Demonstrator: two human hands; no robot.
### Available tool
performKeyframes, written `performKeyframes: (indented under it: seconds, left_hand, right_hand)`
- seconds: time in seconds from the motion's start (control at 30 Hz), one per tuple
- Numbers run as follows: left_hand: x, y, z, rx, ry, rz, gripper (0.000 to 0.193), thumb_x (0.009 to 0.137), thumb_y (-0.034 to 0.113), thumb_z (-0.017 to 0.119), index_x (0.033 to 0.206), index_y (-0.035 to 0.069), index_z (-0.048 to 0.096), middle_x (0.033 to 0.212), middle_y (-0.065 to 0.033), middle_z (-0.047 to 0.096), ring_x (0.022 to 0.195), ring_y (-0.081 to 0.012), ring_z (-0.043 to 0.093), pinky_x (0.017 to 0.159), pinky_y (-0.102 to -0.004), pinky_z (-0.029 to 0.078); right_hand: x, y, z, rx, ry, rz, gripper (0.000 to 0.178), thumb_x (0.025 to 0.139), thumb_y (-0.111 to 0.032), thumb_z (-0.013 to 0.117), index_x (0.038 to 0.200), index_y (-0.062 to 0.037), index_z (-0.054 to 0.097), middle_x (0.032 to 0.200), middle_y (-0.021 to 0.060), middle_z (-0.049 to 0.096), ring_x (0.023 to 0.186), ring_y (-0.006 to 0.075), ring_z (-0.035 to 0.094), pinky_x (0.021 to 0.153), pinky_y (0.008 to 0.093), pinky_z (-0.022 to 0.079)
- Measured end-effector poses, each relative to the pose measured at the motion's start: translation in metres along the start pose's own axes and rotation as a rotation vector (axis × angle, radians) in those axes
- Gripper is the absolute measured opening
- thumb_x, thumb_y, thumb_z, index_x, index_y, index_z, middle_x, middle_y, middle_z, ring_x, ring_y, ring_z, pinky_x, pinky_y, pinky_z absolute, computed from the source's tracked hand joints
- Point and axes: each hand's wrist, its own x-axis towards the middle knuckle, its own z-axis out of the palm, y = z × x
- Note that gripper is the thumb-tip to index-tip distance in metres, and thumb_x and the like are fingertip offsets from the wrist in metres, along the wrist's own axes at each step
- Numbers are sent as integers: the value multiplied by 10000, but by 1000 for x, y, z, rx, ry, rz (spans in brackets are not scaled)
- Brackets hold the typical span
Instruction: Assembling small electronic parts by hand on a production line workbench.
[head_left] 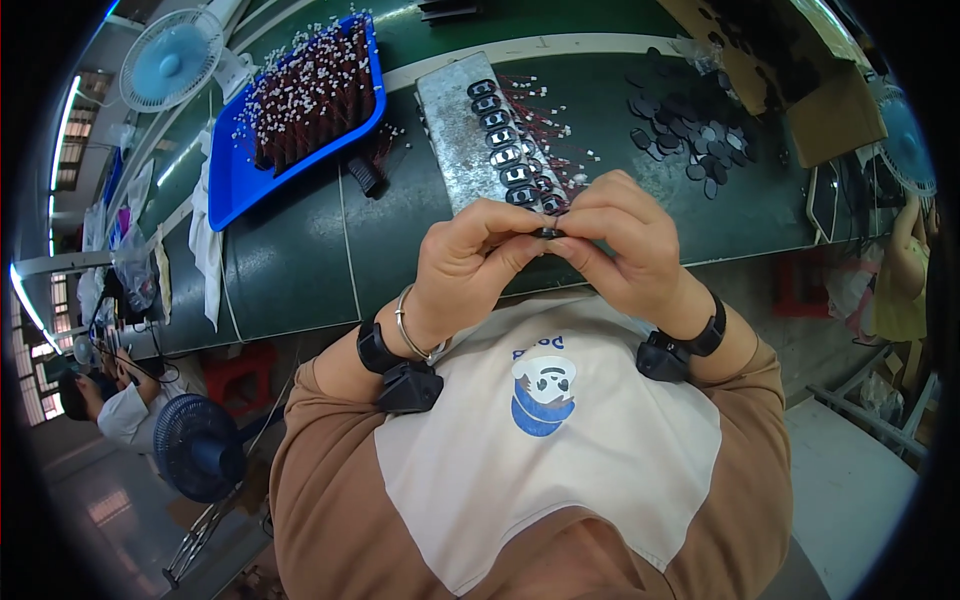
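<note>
My left hand [465, 262] and my right hand [632, 242] meet at the near end of a metal plate [450, 125]. Thumbs and forefingers of both hands pinch a small black part [548, 232] between them; its details are mostly covered by the fingertips. Just beyond, a row of rounded black housings [507, 156] with pale centres runs along the plate. Thin red wires [545, 120] tipped with white connectors stick out to the right of that row.
A blue tray [232, 200] at the left bears bundles of red wires with white connectors. Beside it lies a black block-shaped piece [366, 175]. Dark oval discs [705, 145] are scattered at the right, near a cardboard box [835, 115]. A fan [172, 60] stands far left.
</note>
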Motion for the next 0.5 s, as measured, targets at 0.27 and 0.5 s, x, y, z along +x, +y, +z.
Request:
performKeyframes:
  seconds: [0.27, 0.5]
  left_hand:
    - [4, 0, -10, -41, -38, -67, 172, 833, -73, 576, 998, -24, 586, 939, -83, 636, 847, -131, 634, 749, -234, 513]
    - [1, 17, -15, 211, -16, -56, 162, 835, 36, 602, 993, 13, 579, 862, -96, 632, 758, -162, 652, 659, -265, 507]
  right_hand:
    - [10, 6, 6, -8, -9, -121, 155, 734, -22, 689, 834, -5, 572, 757, 105, 544, 640, 241, 500, 584, 324, 400]
    - [9, 3, 16, 121, -133, 151, 72, 773, 27, 600, 819, 21, 545, 765, 98, 524, 675, 190, 490, 604, 275, 389]
